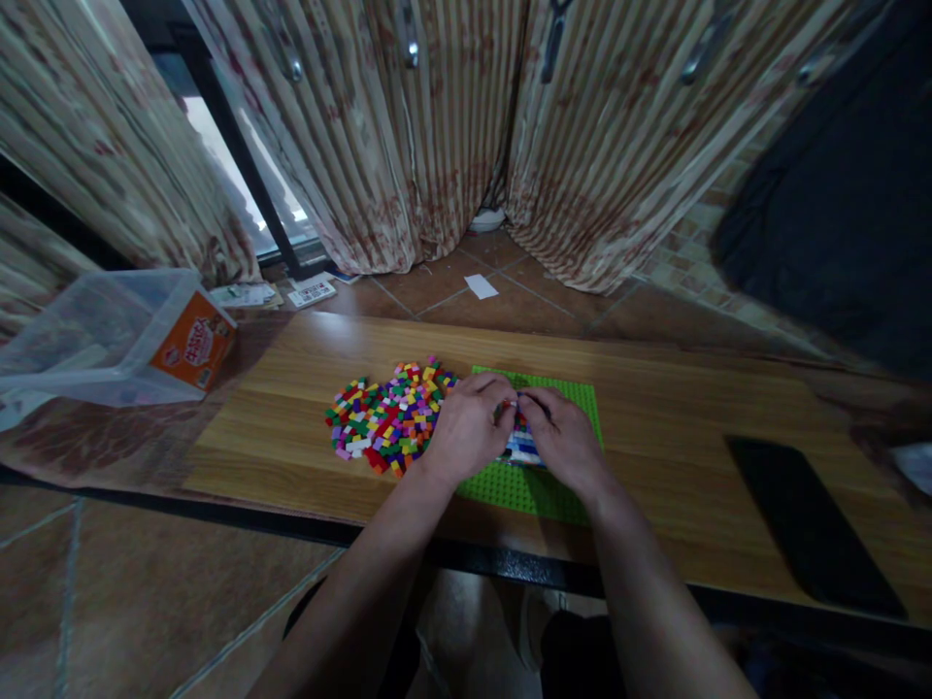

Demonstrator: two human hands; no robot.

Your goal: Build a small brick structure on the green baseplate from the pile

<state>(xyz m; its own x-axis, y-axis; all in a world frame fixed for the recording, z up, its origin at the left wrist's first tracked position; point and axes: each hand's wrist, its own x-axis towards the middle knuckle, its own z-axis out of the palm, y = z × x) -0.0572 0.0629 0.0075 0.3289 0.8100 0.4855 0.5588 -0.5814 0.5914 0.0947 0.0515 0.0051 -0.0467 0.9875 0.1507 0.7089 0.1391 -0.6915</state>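
Observation:
A green studded baseplate point(528, 493) lies on the wooden table, carrying a low build of white and blue toy bricks point(522, 447). My left hand point(473, 427) and my right hand point(566, 437) meet over this build with curled fingers, pressed on the toy bricks at its far end. Specks of red and blue show between the fingertips. The hands cover most of the build, so the exact pieces under the fingers are hidden. Just beside my left hand spreads a pile of loose multicoloured toy bricks point(389, 417).
A clear plastic bin point(109, 340) with an orange label stands at the left. On the right of the wooden table point(655, 427) lies a flat black object point(808, 524). Striped curtains point(437, 146) hang beyond, and a white paper point(481, 285) is on the tiled floor.

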